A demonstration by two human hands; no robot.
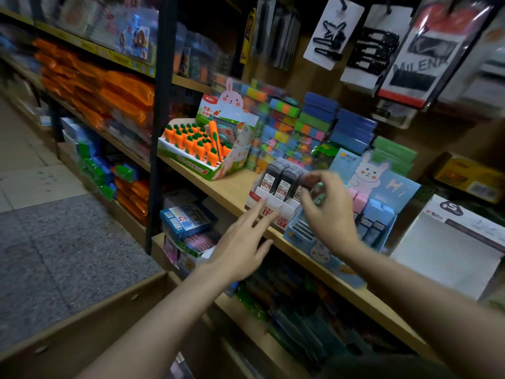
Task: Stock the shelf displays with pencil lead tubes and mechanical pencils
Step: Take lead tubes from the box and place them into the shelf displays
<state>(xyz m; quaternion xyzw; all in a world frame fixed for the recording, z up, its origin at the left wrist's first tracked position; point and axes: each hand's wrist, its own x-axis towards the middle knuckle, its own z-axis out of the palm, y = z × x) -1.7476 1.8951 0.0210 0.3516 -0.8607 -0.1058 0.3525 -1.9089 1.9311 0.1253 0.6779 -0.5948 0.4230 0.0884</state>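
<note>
A white and red display box [273, 207] stands at the front of the wooden shelf [226, 187] and holds dark pencil lead tubes [278, 179] upright. My left hand [243, 242] reaches toward the box with fingers straight, fingertips at its front face. My right hand [328, 209] hovers over the box's right side, pinching a dark lead tube [314, 184] between thumb and fingers. A blue rabbit display box [382, 192] with pink and blue items sits just right of it.
A carrot eraser display [202, 146] stands to the left on the same shelf. Stacks of coloured sticky notes [300, 127] fill the back. A white empty display box [451, 247] is at the right. An open cardboard carton [95, 324] sits below, beside the grey floor.
</note>
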